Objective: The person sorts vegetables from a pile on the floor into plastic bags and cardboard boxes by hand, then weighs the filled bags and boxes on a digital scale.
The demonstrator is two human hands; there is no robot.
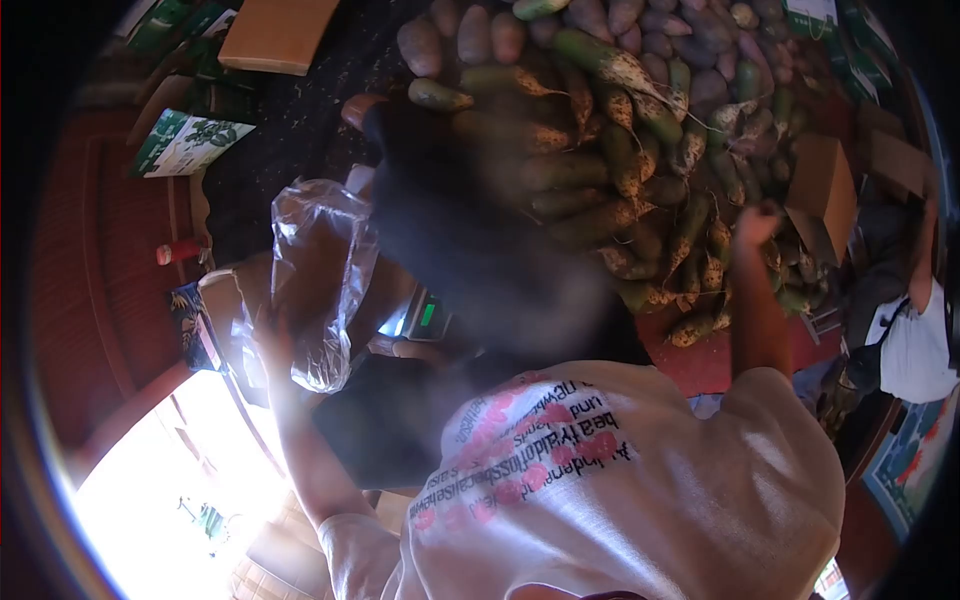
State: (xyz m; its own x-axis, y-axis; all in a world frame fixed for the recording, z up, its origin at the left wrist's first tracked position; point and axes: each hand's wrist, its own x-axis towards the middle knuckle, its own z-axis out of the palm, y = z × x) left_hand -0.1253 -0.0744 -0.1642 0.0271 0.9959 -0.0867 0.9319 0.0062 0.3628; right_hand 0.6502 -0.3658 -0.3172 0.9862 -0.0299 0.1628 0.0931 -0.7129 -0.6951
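Observation:
At the left, my left hand (pixel 272 338) is blurred, its fingers closed on the edge of a clear plastic bag (pixel 350 290). My right hand (pixel 759 224) is closed beside a pile of green radishes (pixel 690 235); whatever it may hold is too small to tell. Right of that hand stands an open cardboard box (pixel 822 200). A scale with a lit green display (pixel 428 315) sits right of the bag. Between my arms, a large dark blurred shape (pixel 450 210) hides part of the radishes.
Reddish-brown root vegetables (pixel 475 38) lie at the far side. Printed boxes (pixel 190 143) and a brown carton (pixel 278 35) are at the upper left. Another person in a white top (pixel 915 345) is at the right edge. Bright light comes from the lower left.

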